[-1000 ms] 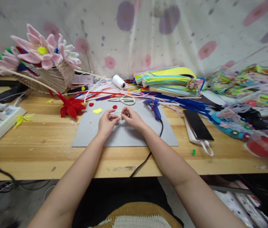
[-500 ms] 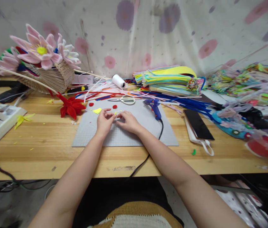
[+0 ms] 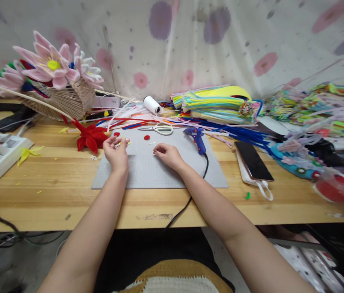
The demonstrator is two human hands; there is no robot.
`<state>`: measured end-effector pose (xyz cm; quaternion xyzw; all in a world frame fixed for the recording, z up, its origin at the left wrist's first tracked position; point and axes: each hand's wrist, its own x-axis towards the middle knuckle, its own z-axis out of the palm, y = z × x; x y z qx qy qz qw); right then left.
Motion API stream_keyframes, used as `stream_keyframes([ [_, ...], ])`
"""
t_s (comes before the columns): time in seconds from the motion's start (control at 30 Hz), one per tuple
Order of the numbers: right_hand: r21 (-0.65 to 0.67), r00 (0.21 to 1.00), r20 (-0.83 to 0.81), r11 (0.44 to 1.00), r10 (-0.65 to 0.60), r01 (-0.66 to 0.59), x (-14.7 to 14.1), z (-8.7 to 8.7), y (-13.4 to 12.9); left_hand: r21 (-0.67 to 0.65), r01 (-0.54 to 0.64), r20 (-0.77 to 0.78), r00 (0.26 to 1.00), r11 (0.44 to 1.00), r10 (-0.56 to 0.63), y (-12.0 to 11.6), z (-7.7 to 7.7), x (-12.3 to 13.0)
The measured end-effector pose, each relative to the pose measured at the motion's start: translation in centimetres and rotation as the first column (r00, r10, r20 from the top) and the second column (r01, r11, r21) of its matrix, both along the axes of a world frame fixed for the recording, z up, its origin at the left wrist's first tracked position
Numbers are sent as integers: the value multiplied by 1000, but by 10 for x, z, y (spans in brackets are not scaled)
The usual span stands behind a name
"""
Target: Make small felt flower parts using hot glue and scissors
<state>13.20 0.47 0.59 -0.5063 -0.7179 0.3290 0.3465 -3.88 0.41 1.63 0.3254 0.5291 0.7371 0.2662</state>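
One yellow petalled shape (image 3: 28,154) on the worktop (image 3: 56,171), far left; then a red flower (image 3: 89,137) on its stalk, by the left edge of a grey mat (image 3: 156,177). Left hand (image 3: 117,156) next, over the mat's edge, palm partly up, fingers curled, grip narrow. Yellow material (image 3: 129,143) shows at its fingertips; held or merely behind them, cannot tell from where I stand. One red disc (image 3: 116,134) just beyond that hand, another (image 3: 146,137) further right.

Nearest the right-hand grip: a thin pale piece (image 3: 151,144) on the mat, small yellow end rightward, long axis roughly left to right. It sits just beyond and a little left of the right hand (image 3: 168,156), seemingly untouched. Right hand is the nearer; left is well apart. Right grip narrow, fingers bent in, contents hidden. Scissors (image 3: 163,130) beyond; blue glue gun (image 3: 199,141) to the right, then phone (image 3: 253,160).
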Motion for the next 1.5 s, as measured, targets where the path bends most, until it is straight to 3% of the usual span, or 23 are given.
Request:
stream_keyframes([
  [0.1,90,993,113,996,-29,19,1,6,-2,37,-9,-25,1000,999,10,-1,0,0],
  [0.2,201,974,223,980,-49,3,0,12,-5,-56,168,-151,973,984,-175,-5,-6,9],
  [0.3,231,965,261,972,-22,-41,0,13,-6,-148,334,-291,885,931,-364,-10,-12,18],
  [0.5,238,954,297,970,-29,-44,2,12,-5,-261,445,-345,786,857,-513,-13,-17,20],
  [0.87,273,950,311,960,-34,-55,-3,12,-7,-333,455,-401,724,826,-561,-16,-15,23],
  [0.97,235,979,202,971,-16,-33,-4,10,-6,-352,417,-448,711,838,-542,-16,-14,22],
  [1.17,-16,990,-140,1000,25,-27,-7,5,-6,-359,308,-574,671,881,-469,-21,-7,26],
  [1.33,4,978,-206,1000,22,-21,-9,2,-4,-360,276,-633,629,891,-451,-25,-6,27],
  [1.5,-5,973,-228,1000,14,-15,-9,2,-4,-344,308,-621,634,887,-461,-24,-9,27],
])
